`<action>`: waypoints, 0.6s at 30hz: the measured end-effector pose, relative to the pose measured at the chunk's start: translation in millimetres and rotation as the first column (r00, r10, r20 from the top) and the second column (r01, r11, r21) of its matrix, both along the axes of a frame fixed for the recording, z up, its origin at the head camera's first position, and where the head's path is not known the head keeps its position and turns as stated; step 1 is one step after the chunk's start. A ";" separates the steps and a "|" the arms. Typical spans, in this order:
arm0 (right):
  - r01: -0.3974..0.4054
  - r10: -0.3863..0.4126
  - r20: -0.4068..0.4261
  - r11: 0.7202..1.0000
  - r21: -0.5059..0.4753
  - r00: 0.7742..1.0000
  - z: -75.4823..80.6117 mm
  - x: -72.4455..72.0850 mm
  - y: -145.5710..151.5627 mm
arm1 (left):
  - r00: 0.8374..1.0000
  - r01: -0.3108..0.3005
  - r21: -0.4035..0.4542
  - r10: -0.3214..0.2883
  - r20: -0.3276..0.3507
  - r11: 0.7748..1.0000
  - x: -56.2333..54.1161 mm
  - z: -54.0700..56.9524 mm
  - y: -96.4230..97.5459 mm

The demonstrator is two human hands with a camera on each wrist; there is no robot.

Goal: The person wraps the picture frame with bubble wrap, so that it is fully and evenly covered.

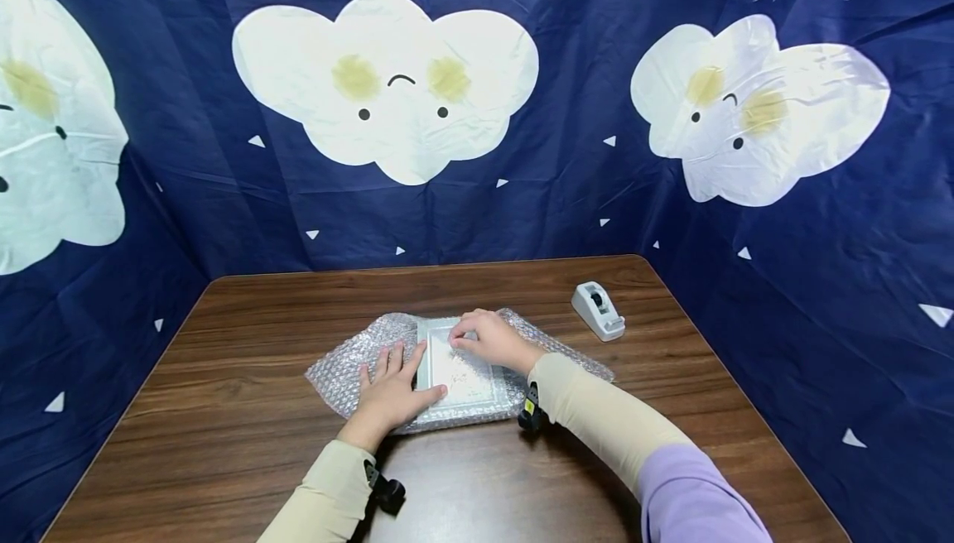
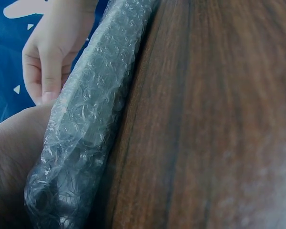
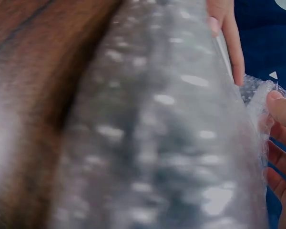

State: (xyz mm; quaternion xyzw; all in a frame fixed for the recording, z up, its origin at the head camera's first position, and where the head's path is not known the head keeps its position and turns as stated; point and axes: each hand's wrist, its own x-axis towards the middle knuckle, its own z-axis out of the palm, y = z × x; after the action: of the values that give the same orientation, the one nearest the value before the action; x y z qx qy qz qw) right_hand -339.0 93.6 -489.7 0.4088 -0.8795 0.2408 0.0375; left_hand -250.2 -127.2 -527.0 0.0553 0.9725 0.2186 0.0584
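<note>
A pale picture frame lies flat on a sheet of bubble wrap, which sticks out past both its sides and covers part of it. My left hand rests with spread fingers across the frame's left side and the wrap. Over the frame's upper part, my right hand pinches an edge of the wrap between thumb and fingers. The right wrist view shows this hold on the wrap at close range. Along the frame's near side, the wrap forms a thick edge in the left wrist view.
A white tape dispenser stands at the back right of the brown wooden table. Behind and beside the table hangs a dark blue curtain with cloud prints. A dark camera is strapped to the left wrist.
</note>
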 end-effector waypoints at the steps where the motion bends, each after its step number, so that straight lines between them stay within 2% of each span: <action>1: -0.002 0.002 -0.001 1.000 0.007 1.000 -1.0 1.0 0.2 | 1.000 0.000 -0.001 0.000 -0.001 1.000 0.1 0.1 0.2; 5: -0.026 0.026 -0.026 1.000 0.014 0.999 -4.4 4.1 0.4 | 1.000 0.000 0.002 0.000 -0.009 1.000 0.1 -0.1 0.0; 10: -0.061 0.066 -0.112 0.997 0.046 0.992 -11.0 5.2 0.6 | 1.000 -0.001 0.000 0.001 -0.012 1.000 -0.2 -1.0 -0.4; 18: -0.050 0.067 -0.179 0.994 0.101 0.982 -19.0 7.1 -0.2 | 1.000 -0.002 -0.006 0.002 -0.008 1.000 -0.6 -2.2 -0.2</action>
State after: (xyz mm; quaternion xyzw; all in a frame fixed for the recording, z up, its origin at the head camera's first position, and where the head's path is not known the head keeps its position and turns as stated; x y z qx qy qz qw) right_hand -331.9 93.4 -508.7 0.4561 -0.8705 0.1607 0.0909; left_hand -250.8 -127.4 -529.2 0.0548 0.9734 0.2156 0.0544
